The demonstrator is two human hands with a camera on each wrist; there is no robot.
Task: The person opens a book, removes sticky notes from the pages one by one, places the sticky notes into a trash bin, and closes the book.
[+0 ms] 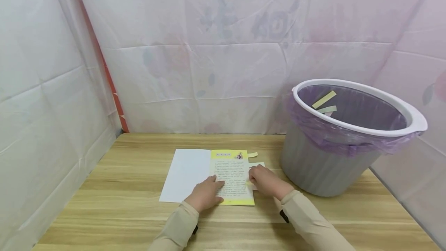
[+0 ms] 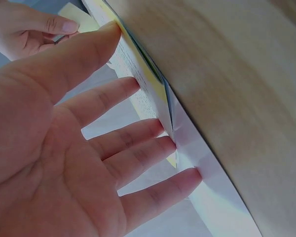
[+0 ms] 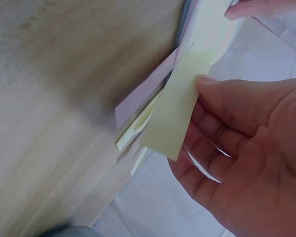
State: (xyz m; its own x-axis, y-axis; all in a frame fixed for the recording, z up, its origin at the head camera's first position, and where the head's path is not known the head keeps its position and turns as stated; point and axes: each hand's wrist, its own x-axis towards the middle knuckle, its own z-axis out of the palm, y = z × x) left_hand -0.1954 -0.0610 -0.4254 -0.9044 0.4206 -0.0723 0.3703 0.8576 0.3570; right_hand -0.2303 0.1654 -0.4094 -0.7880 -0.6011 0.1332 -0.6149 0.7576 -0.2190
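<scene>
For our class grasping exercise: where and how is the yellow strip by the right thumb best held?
Probably by the free end of the yellow strip, pinched across its flat faces, coming from the right of the open book: the strip is thin and juts past the book's edge there. The left hand touches the book.

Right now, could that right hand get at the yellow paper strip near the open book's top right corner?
Probably yes: the yellow paper strip sticks out uncovered near the right hand, though that hand pinches another pale-yellow paper strip.
</scene>
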